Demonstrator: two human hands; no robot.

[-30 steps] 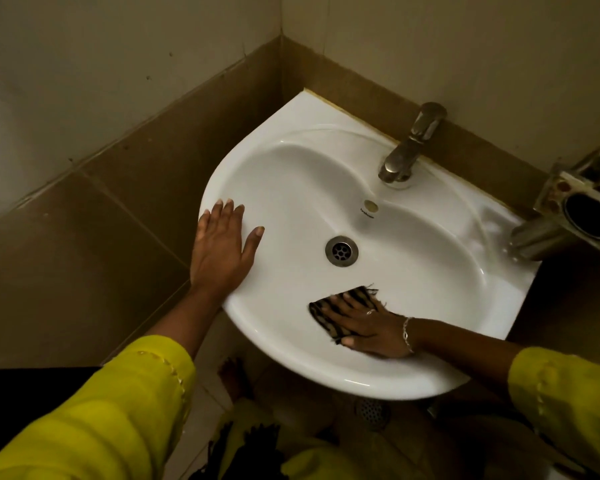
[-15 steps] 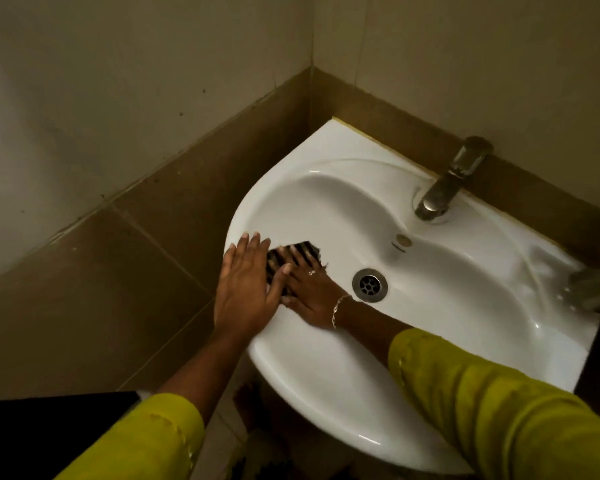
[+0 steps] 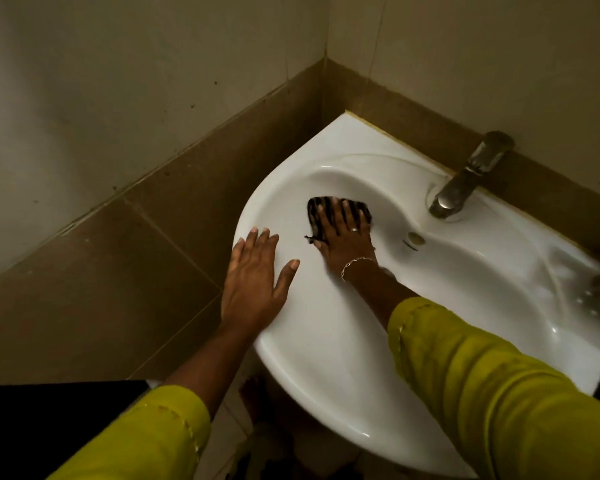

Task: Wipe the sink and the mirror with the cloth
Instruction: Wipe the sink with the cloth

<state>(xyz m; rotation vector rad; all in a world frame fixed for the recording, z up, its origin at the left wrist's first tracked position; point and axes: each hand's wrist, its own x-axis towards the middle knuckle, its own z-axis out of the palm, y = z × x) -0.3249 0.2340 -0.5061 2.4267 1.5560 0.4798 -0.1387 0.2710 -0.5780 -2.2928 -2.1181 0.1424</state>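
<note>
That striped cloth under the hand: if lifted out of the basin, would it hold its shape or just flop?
Probably flop: the striped cloth lies flat to the sink curve under the right hand. A loose thread at its edge suggests thin, light fabric. It likely slides easily on the glossy basin.

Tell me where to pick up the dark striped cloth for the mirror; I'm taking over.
Pinch the dark striped cloth at its loose frayed corner on the near left, coming from above: it lies flat under the right hand on the white ceramic sink wall, so only edges lift.
</note>
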